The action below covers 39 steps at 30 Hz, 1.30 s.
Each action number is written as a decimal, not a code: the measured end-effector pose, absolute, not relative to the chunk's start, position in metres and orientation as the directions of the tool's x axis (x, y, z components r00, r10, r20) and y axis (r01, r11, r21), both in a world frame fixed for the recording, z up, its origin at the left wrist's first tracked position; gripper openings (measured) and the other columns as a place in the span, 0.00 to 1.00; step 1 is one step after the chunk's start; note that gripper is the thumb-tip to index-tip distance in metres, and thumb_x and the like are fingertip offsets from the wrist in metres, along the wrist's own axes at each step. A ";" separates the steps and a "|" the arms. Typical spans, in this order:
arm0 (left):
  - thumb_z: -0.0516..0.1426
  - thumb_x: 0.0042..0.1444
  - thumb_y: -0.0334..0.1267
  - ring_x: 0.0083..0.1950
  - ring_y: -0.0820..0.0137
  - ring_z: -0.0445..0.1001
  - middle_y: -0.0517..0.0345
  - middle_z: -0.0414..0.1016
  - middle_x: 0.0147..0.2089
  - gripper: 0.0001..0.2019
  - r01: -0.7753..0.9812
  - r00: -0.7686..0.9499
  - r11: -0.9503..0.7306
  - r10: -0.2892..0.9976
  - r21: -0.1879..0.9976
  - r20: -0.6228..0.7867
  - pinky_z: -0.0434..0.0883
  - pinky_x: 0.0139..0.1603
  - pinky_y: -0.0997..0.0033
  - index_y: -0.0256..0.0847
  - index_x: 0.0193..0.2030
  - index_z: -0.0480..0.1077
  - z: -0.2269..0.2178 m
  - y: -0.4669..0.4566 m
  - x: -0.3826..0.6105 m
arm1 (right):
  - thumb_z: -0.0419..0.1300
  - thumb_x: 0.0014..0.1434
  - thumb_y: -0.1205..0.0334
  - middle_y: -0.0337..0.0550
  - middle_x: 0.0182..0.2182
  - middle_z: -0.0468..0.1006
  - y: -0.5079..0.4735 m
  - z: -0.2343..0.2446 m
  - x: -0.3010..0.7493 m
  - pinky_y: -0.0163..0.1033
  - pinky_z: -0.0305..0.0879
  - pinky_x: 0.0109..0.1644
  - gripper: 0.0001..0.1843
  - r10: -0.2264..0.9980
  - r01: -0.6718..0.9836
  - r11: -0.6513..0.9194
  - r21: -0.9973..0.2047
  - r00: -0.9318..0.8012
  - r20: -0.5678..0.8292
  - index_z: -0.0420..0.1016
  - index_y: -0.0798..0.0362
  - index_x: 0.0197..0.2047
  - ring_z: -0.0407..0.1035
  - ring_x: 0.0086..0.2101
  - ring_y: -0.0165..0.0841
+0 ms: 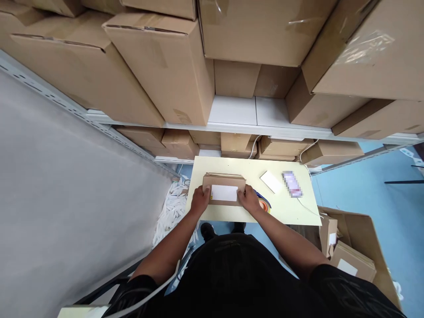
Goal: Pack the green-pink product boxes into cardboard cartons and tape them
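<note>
A flat brown cardboard box (223, 179) with a white label (224, 193) on its face is held over the pale yellow table. My left hand (200, 201) grips its left edge, thumb on the front near the label. At the right edge my right hand (249, 198) has hold of the same box, its thumb touching the label's side. What the fingers do behind the box is hidden. Close beside my right hand lies a tape roll (264, 205) with a blue part next to it, partly covered by the hand.
On the table (301, 214) lie a small white box (270, 181) and a phone (292, 183) with a cable. Shelves of cardboard boxes (159, 66) rise ahead. A large open carton (364, 229) holding labelled parcels stands at right; paper strips (170, 210) cover the floor at left.
</note>
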<state>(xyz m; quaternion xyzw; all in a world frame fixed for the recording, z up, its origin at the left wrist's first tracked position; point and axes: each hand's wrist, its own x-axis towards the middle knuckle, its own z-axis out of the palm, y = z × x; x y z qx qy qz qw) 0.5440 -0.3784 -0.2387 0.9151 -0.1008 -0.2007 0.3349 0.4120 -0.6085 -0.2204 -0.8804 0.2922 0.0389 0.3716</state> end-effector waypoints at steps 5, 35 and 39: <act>0.44 0.69 0.61 0.55 0.44 0.79 0.30 0.80 0.50 0.32 0.015 0.843 -0.864 -0.259 0.503 -0.471 0.73 0.52 0.50 0.33 0.48 0.75 -0.238 -0.385 0.573 | 0.49 0.68 0.57 0.45 0.49 0.80 -0.646 -0.221 0.410 0.41 0.69 0.55 0.20 -0.383 -0.547 -0.476 -0.689 0.834 -0.398 0.73 0.50 0.58 0.74 0.47 0.37; 0.55 0.63 0.46 0.29 0.67 0.78 0.50 0.81 0.32 0.13 -0.080 0.428 -0.802 -0.564 0.592 -0.706 0.70 0.29 0.70 0.39 0.35 0.73 -0.173 -0.547 0.507 | 0.52 0.63 0.63 0.54 0.58 0.76 -0.649 -0.214 0.301 0.49 0.65 0.65 0.34 -0.536 -0.545 -0.605 -0.581 0.818 -0.208 0.63 0.54 0.72 0.69 0.57 0.46; 0.59 0.56 0.41 0.42 0.55 0.79 0.44 0.81 0.36 0.09 -0.430 0.443 -0.764 -0.642 0.480 -0.625 0.73 0.43 0.61 0.38 0.31 0.77 -0.178 -0.572 0.539 | 0.54 0.60 0.64 0.54 0.56 0.76 -0.641 -0.214 0.293 0.44 0.67 0.61 0.37 -0.581 -0.660 -0.500 -0.561 0.736 -0.348 0.62 0.55 0.73 0.72 0.54 0.44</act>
